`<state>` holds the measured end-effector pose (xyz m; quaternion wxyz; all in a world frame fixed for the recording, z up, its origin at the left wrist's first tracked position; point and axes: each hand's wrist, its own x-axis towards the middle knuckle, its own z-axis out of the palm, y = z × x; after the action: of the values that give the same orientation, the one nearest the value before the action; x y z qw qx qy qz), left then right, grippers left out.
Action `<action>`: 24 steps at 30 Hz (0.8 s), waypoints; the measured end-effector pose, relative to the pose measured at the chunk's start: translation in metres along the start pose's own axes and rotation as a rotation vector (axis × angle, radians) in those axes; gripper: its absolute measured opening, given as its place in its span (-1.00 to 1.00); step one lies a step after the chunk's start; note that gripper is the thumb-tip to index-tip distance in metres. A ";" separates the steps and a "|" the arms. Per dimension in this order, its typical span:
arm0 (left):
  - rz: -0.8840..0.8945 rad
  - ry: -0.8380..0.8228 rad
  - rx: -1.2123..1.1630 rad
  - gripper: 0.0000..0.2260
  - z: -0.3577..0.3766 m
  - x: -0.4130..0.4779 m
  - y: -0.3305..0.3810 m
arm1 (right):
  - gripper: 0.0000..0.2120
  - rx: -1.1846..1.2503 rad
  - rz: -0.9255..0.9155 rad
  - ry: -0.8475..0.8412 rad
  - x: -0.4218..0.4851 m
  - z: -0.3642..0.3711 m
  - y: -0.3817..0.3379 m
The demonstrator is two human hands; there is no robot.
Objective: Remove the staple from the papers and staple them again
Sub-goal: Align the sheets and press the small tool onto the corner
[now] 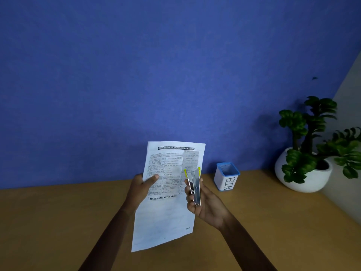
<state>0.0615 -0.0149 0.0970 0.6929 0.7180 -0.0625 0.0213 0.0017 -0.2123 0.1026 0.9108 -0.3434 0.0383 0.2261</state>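
Fingers [151, 179] pinch papers [168, 208]; right hand [205, 204] grips stapler [195, 187]; bin [226, 178] nearby.

1. Blue wall [156, 65] fills the far side, matte and evenly lit.
2. Grey-white side wall [349, 90] at the far right, meeting the blue one at a corner.
3. Wooden tabletop [58, 222] butts against both walls.
4. Soft shadows fall on the blue wall just above the table, toward the right.

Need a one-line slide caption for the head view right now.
Left hand holds the papers upright while right hand grips an opened stapler.
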 end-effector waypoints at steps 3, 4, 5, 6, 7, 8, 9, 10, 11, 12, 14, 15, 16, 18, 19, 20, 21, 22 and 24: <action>-0.022 -0.037 0.026 -0.76 -0.002 0.003 0.003 | -0.70 -0.108 -0.059 0.023 0.000 0.010 -0.012; -0.027 -0.049 0.039 -0.77 -0.003 0.003 0.004 | -0.70 -0.182 -0.087 0.038 -0.001 0.014 -0.018; -0.030 -0.063 0.053 -0.77 -0.005 0.004 0.004 | -0.71 -0.268 -0.121 0.056 -0.001 0.018 -0.023; -0.031 -0.076 0.066 -0.78 -0.005 0.005 0.005 | -0.73 -0.358 -0.157 0.078 -0.001 0.024 -0.030; -0.034 -0.086 0.079 -0.78 -0.006 0.006 0.006 | -0.76 -0.462 -0.194 0.098 -0.001 0.031 -0.036; -0.035 -0.096 0.094 -0.79 -0.006 0.006 0.008 | -0.80 -0.592 -0.232 0.120 -0.001 0.038 -0.043; -0.033 -0.105 0.109 -0.79 -0.005 0.006 0.010 | -0.84 -0.755 -0.271 0.152 -0.001 0.045 -0.050; -0.027 -0.113 0.125 -0.78 -0.005 0.006 0.012 | -0.84 -0.937 -0.315 0.186 -0.001 0.052 -0.058; -0.019 -0.117 0.144 -0.77 -0.003 0.005 0.014 | -0.79 -1.120 -0.369 0.213 -0.002 0.059 -0.065; -0.008 -0.117 0.167 -0.76 -0.003 0.005 0.015 | -0.74 -1.291 -0.428 0.229 -0.003 0.066 -0.071; 0.019 -0.110 0.230 -0.73 -0.001 0.004 0.018 | -0.67 -1.593 -0.530 0.273 -0.007 0.079 -0.081; 0.030 -0.108 0.264 -0.72 -0.001 0.004 0.019 | -0.64 -1.721 -0.562 0.311 -0.009 0.084 -0.085; 0.040 -0.108 0.296 -0.72 -0.001 0.004 0.021 | -0.61 -1.833 -0.589 0.347 -0.011 0.088 -0.088; 0.059 -0.108 0.350 -0.71 -0.001 0.003 0.023 | -0.56 -2.015 -0.635 0.393 -0.014 0.095 -0.092; 0.067 -0.108 0.376 -0.71 -0.001 0.003 0.024 | -0.55 -2.091 -0.650 0.397 -0.016 0.098 -0.094; 0.072 -0.109 0.400 -0.71 -0.001 0.002 0.025 | -0.54 -2.160 -0.652 0.389 -0.017 0.101 -0.095; 0.076 -0.109 0.419 -0.71 -0.002 0.002 0.027 | -0.54 -2.226 -0.640 0.381 -0.019 0.104 -0.095; 0.080 -0.110 0.435 -0.71 -0.002 0.002 0.028 | -0.53 -2.287 -0.620 0.374 -0.020 0.106 -0.096; 0.086 -0.108 0.463 -0.70 -0.003 0.002 0.029 | -0.54 -2.377 -0.576 0.361 -0.023 0.110 -0.096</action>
<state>0.0605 -0.0132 0.1265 0.5038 0.8546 -0.1234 0.0264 0.0134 -0.2141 0.2498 0.0316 -0.9795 -0.1429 -0.1388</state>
